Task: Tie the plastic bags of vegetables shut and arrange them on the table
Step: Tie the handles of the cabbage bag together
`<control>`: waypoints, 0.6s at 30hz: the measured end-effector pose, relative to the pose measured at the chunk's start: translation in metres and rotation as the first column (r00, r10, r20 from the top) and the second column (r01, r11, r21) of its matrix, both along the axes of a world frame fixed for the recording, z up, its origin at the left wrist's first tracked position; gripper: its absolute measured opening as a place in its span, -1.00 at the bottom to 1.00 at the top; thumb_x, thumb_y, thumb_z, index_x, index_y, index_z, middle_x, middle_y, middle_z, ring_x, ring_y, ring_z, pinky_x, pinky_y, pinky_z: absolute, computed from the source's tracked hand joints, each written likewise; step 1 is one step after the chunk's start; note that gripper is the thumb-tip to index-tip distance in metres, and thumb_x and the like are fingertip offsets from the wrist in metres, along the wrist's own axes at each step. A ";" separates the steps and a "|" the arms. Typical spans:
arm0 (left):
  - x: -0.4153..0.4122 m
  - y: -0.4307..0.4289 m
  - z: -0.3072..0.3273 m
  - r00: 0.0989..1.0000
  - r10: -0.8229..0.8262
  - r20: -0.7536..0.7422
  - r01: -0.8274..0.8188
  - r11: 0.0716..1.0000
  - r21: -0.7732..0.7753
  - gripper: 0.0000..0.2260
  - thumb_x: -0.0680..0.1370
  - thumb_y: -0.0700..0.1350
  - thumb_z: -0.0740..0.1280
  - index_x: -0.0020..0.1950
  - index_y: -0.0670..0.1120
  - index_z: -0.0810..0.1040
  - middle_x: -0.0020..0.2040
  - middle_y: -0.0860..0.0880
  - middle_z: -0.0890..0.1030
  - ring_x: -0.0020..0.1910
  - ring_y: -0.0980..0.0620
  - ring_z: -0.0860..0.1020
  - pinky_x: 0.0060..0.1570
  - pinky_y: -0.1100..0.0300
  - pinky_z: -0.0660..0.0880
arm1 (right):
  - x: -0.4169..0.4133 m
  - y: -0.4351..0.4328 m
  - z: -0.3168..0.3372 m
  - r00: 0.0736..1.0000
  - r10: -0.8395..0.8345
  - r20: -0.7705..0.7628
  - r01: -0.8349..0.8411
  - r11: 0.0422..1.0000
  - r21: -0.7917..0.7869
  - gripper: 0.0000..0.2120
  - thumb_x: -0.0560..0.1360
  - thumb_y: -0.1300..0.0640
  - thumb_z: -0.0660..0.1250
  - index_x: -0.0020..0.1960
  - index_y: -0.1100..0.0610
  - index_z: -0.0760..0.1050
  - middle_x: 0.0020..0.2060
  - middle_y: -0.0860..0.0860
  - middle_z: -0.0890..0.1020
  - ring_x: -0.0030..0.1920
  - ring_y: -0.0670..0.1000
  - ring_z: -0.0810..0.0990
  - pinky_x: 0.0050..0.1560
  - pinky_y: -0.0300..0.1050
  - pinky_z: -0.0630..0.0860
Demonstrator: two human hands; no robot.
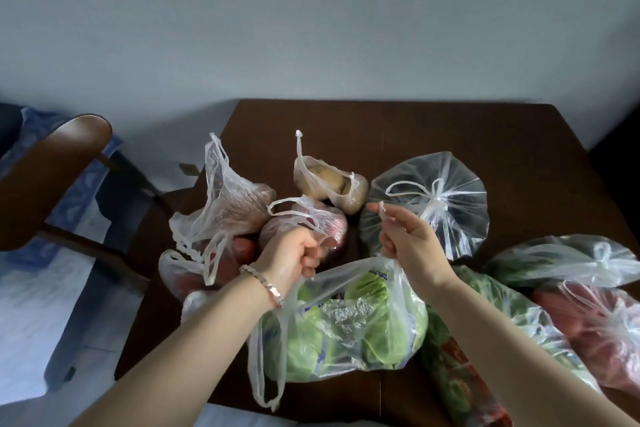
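Cabbage bag, near centre of table, lies just below both grips: left hand fisted round its mouth's left edge, right hand pinching the right handle, hands level, mouth untied between them.

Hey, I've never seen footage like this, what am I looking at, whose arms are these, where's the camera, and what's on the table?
There is no machine: a person wears one camera on the head, looking down at their own arms. The left hand and right hand each grip a handle of the clear plastic bag of green cabbage, not yet knotted. It rests on the dark brown wooden table among other clear bags: a small bag of potatoes, a tied round bag, and untied bags of reddish vegetables.
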State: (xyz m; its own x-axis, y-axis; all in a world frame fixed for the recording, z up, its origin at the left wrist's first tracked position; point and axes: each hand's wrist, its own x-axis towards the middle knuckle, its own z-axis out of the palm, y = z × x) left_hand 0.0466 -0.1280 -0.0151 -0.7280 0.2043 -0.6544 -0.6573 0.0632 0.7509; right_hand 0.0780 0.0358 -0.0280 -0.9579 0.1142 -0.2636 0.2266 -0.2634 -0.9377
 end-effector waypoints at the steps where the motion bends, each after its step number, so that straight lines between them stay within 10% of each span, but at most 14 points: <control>1: 0.004 0.002 -0.003 1.000 -0.002 -0.008 0.002 1.000 0.001 -0.65 0.51 -0.34 -0.06 -0.34 -0.16 0.44 -0.46 -0.01 0.37 -0.69 0.22 0.22 -0.60 0.39 0.10 | 0.000 -0.001 -0.002 1.000 0.005 0.009 -0.005 1.000 0.001 -0.81 0.58 0.27 0.14 0.03 0.26 0.53 -0.47 -0.03 0.26 -0.46 -0.13 0.23 -0.43 -0.31 0.17; 7: 0.019 0.014 -0.019 0.966 -0.111 -0.233 0.060 0.975 -0.215 -0.71 0.52 -0.30 0.27 -0.26 0.06 0.57 -0.43 0.03 0.51 -0.48 0.16 0.42 -0.47 0.36 0.38 | 0.010 -0.015 -0.025 0.976 -0.134 0.174 0.126 0.990 0.059 -0.85 0.44 0.36 0.34 -0.24 0.17 0.59 -0.48 0.02 0.52 -0.48 -0.11 0.45 -0.47 -0.38 0.39; 18: 0.028 0.012 -0.031 0.982 0.170 0.077 -0.172 0.985 0.011 -0.79 0.36 -0.46 0.39 -0.17 -0.22 0.44 -0.43 -0.14 0.60 -0.57 0.03 0.58 -0.53 0.27 0.54 | 0.034 -0.038 -0.037 0.959 0.034 0.282 -0.018 0.998 -0.058 -0.74 0.45 0.49 0.16 -0.16 0.29 0.59 -0.58 0.00 0.59 -0.57 -0.18 0.51 -0.48 -0.40 0.44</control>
